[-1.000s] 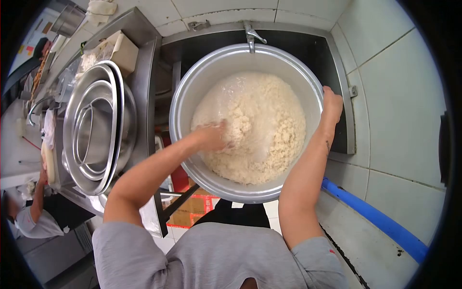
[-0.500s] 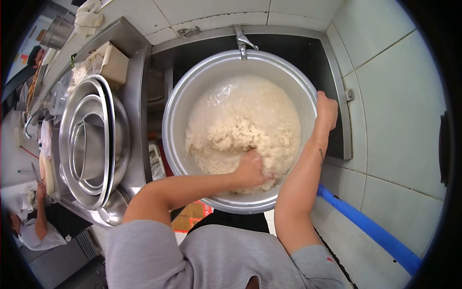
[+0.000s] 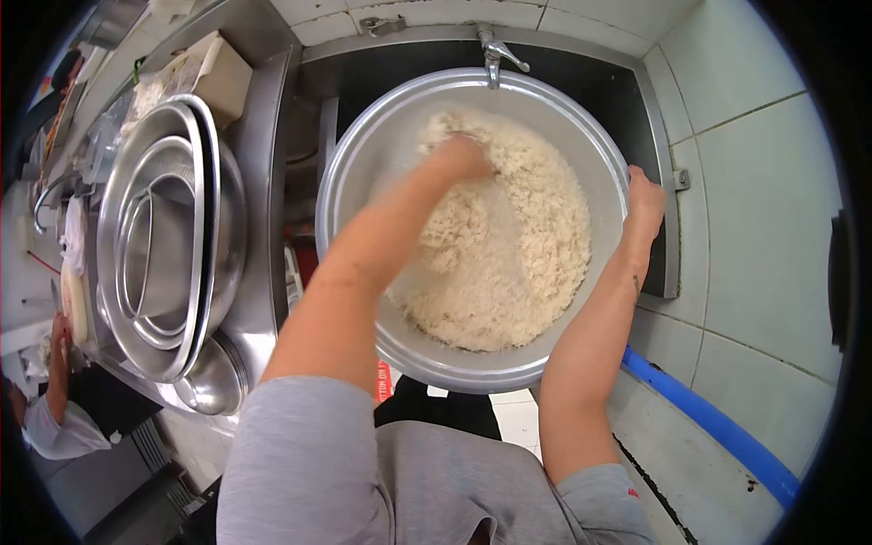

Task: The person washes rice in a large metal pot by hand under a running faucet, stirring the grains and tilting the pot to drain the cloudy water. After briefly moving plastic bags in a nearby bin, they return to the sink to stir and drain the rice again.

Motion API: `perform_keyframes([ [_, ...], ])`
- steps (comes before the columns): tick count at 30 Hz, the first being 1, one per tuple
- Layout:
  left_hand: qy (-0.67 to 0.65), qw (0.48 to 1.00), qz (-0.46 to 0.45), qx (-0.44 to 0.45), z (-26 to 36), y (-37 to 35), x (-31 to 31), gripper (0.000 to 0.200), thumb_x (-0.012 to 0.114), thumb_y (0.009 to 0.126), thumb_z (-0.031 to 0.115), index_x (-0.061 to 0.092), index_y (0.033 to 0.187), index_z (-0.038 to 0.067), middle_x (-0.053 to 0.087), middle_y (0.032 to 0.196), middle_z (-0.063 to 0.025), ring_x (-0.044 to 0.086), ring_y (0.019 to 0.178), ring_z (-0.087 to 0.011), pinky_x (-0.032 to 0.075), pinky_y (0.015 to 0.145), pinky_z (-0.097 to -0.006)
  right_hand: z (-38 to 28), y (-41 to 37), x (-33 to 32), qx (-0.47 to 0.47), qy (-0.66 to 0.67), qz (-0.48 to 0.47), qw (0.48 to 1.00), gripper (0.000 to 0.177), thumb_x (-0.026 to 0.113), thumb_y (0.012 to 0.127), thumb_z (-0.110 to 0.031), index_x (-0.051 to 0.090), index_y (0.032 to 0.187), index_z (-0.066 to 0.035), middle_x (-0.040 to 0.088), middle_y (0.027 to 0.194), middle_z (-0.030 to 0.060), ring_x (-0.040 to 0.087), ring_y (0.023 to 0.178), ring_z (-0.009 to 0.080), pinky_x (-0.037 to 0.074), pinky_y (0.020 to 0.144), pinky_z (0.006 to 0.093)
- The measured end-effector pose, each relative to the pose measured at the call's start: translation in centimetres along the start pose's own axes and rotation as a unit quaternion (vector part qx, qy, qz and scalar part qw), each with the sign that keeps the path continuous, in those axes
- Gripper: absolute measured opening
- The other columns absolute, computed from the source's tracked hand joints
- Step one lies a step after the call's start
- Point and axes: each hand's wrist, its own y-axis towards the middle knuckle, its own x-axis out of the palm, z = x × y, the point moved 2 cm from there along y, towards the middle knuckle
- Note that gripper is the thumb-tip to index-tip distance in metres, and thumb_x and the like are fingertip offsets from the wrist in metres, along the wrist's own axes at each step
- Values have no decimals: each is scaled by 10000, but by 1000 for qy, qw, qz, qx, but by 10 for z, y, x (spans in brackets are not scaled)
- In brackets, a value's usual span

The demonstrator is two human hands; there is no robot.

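A large silver metal pot [image 3: 375, 136] holds white grains that look like rice [image 3: 545, 232], wet with cloudy water. My left hand [image 3: 463, 159] is down in the grains towards the pot's far side; its fingers are buried and smeared by motion. At the pot's right edge, my right hand [image 3: 646, 202] grips the rim with its fingers curled over. Just beyond the far rim, a metal tap [image 3: 495, 56] reaches over the pot's edge.
Nested steel bowls [image 3: 163, 236] stand on the steel counter at left, near a beige plastic bin [image 3: 222, 80]. A blue pipe [image 3: 708, 422] runs along the tiled wall at right. Another person [image 3: 59, 427] works at far left, beside a knife.
My left hand has swept from the near side of the pot to the far side, pushing the grains about. My right hand stays on the rim. The view has shifted slightly.
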Motion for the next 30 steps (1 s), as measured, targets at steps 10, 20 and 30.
perform_keyframes([
  [10,100,971,-37,214,57,-164,25,622,483,805,508,477,1200,27,501,1204,-188,423,1185,-303,330,957,-444,-10,-20,-10,-1,-50,1,999,498,464,729,-434,644,988,-49,620,1009,178,574,974,343,436,828,412],
  [20,277,878,-49,386,154,-40,78,383,553,700,265,645,958,-3,554,1038,-244,494,947,-377,373,774,-534,-7,-12,-8,-3,-29,3,1000,466,480,723,-430,660,955,-69,622,999,172,572,971,341,433,829,408],
  [30,-13,1000,20,6,14,39,1,645,477,774,578,594,1087,27,534,1163,-185,473,1123,-340,316,969,-484,3,1,-2,-2,9,-18,1000,474,490,702,-427,658,948,-58,623,994,178,575,960,344,434,821,404],
])
